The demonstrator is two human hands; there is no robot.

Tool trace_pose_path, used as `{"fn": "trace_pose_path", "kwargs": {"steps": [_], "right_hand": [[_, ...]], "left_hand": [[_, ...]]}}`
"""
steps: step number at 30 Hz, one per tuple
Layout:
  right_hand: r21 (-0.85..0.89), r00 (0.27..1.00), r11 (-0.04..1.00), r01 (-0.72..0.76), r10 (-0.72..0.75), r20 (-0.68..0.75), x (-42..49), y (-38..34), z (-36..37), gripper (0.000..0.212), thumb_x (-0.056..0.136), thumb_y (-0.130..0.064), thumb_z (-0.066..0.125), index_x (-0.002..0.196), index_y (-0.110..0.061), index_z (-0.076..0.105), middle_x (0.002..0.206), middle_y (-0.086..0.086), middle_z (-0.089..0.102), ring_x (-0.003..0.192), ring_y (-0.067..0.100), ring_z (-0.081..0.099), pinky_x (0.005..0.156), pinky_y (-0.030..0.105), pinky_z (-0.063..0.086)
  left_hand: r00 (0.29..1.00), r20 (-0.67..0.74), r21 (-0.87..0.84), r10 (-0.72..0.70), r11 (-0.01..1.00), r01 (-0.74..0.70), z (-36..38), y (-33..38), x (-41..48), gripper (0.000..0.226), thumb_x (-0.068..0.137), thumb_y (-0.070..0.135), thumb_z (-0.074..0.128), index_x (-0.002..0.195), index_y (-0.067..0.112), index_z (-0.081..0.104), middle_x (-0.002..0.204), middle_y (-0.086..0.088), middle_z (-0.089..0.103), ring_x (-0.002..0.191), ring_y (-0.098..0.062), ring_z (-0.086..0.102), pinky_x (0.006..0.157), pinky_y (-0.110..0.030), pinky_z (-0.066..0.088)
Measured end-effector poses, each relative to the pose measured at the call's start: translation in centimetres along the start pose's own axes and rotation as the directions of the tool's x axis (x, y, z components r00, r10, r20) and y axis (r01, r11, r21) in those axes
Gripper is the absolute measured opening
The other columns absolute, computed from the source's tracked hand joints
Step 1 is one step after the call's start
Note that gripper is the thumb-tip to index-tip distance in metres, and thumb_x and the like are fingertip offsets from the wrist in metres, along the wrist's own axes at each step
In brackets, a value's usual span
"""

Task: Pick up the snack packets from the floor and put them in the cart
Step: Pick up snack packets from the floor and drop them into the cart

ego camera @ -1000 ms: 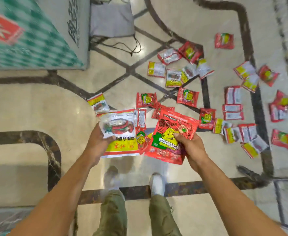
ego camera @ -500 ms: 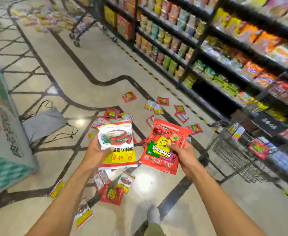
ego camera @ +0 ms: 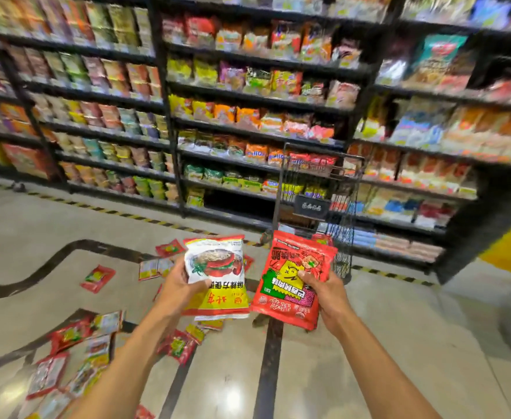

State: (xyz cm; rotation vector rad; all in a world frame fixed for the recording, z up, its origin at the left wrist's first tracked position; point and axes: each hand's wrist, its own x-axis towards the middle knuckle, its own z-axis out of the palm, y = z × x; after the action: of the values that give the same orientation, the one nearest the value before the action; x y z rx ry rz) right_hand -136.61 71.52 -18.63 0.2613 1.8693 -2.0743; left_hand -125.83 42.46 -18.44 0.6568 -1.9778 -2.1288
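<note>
My left hand (ego camera: 177,290) grips a white and yellow snack packet (ego camera: 217,267) with a red bowl printed on it. Beside it, my right hand (ego camera: 323,293) grips a red snack packet (ego camera: 290,279) with a yellow cartoon face. Both packets are held up at chest height, side by side. Straight ahead stands a black wire shopping cart (ego camera: 317,189) in front of the shelves, with some packets inside it. Several small red and yellow packets (ego camera: 98,278) lie scattered on the floor to the left and below my arms.
Tall black shelves (ego camera: 169,116) packed with snack bags fill the whole background. A yellow and black striped line (ego camera: 106,210) runs along the floor at their foot. The polished floor (ego camera: 369,358) has dark inlaid bands.
The view has swung up and to the right from the floor toward the shelves and the cart. Both hands keep the same packets and now face the cart.
</note>
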Motion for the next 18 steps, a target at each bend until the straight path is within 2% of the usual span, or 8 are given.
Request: {"fn": "trace_pose_path", "kwargs": {"steps": [2, 5, 7, 9, 11, 14, 16, 18], "right_hand": [[0.025, 0.999, 1.0, 0.015, -0.014, -0.046, 2.5, -1.4, -2.9, 0.041, 0.082, -0.013, 0.082, 0.12, -0.011, 0.066, 0.101, 0.011, 0.08, 0.09, 0.034, 0.078, 0.082, 0.047, 0.062], [0.051, 0.996, 0.997, 0.049, -0.045, -0.078, 6.8, -3.6, -6.9, 0.043, 0.08, -0.015, 0.083, 0.12, -0.013, 0.066, 0.103, 0.011, 0.08, 0.091, 0.033, 0.078, 0.08, 0.046, 0.062], [0.053, 0.994, 0.997, 0.058, -0.053, -0.094, 9.9, -5.1, -9.4, 0.041, 0.082, -0.016, 0.082, 0.119, -0.012, 0.066, 0.104, 0.011, 0.08, 0.092, 0.033, 0.078, 0.083, 0.048, 0.062], [0.042, 0.993, 0.997, 0.06, -0.055, -0.101, 13.0, -6.2, -11.7, 0.037, 0.085, -0.016, 0.081, 0.119, -0.012, 0.067, 0.103, 0.011, 0.08, 0.091, 0.032, 0.078, 0.079, 0.045, 0.063], [0.049, 0.991, 0.997, 0.064, -0.058, -0.117, 16.1, -7.3, -13.9, 0.033, 0.087, -0.013, 0.08, 0.117, -0.012, 0.068, 0.104, 0.011, 0.08, 0.09, 0.031, 0.078, 0.072, 0.039, 0.064], [0.05, 0.99, 0.997, 0.058, -0.051, -0.135, 20.5, -8.3, -16.7, 0.033, 0.088, -0.012, 0.079, 0.119, -0.014, 0.067, 0.106, 0.01, 0.08, 0.092, 0.031, 0.078, 0.077, 0.042, 0.063], [0.038, 0.989, 0.998, 0.047, -0.042, -0.14, 23.4, -8.9, -18.1, 0.035, 0.088, -0.014, 0.079, 0.121, -0.015, 0.067, 0.106, 0.008, 0.08, 0.092, 0.03, 0.078, 0.081, 0.045, 0.063], [0.034, 0.987, 0.999, 0.04, -0.034, -0.157, 26.4, -9.4, -19.2, 0.035, 0.088, -0.016, 0.08, 0.121, -0.016, 0.067, 0.106, 0.008, 0.08, 0.092, 0.03, 0.078, 0.083, 0.048, 0.063]], "left_hand": [[0.999, 0.046, 0.019, 0.002, 1.0, -0.003, 4.2, 0.4, 2.8, 0.061, 0.08, -0.01, 0.077, 0.123, 0.029, 0.06, 0.108, 0.004, 0.079, 0.103, -0.022, 0.075, 0.086, -0.042, 0.061], [0.998, 0.061, 0.008, -0.028, 1.0, 0.027, 10.3, 1.1, 6.7, 0.061, 0.082, -0.009, 0.078, 0.118, 0.037, 0.058, 0.105, 0.008, 0.078, 0.097, -0.014, 0.075, 0.081, -0.036, 0.062], [0.993, 0.103, 0.021, -0.061, 0.998, 0.06, 13.9, 1.3, 9.4, 0.063, 0.083, -0.006, 0.078, 0.127, 0.035, 0.057, 0.113, 0.004, 0.077, 0.103, -0.02, 0.075, 0.089, -0.045, 0.061], [0.988, 0.13, 0.046, -0.079, 0.996, 0.074, 17.1, 1.4, 12.2, 0.066, 0.084, -0.004, 0.077, 0.134, 0.032, 0.054, 0.118, 0.001, 0.076, 0.106, -0.023, 0.074, 0.09, -0.051, 0.061], [0.988, 0.121, 0.057, -0.091, 0.995, 0.085, 20.3, 1.6, 14.7, 0.066, 0.086, -0.005, 0.076, 0.135, 0.033, 0.053, 0.117, 0.001, 0.075, 0.102, -0.019, 0.075, 0.08, -0.041, 0.064], [0.986, 0.137, 0.079, -0.094, 0.993, 0.083, 24.4, 1.8, 18.1, 0.061, 0.087, -0.006, 0.074, 0.128, 0.035, 0.055, 0.114, 0.005, 0.074, 0.101, -0.013, 0.072, 0.067, -0.022, 0.06], [0.983, 0.148, 0.104, -0.105, 0.991, 0.09, 26.5, 1.5, 20.6, 0.063, 0.086, -0.005, 0.076, 0.13, 0.035, 0.055, 0.116, 0.004, 0.074, 0.108, -0.016, 0.071, 0.071, -0.023, 0.06], [0.981, 0.154, 0.128, -0.12, 0.987, 0.101, 28.4, 1.4, 23.0, 0.064, 0.086, -0.004, 0.076, 0.133, 0.032, 0.053, 0.118, 0.003, 0.073, 0.105, -0.012, 0.071, 0.068, -0.021, 0.06]]}}
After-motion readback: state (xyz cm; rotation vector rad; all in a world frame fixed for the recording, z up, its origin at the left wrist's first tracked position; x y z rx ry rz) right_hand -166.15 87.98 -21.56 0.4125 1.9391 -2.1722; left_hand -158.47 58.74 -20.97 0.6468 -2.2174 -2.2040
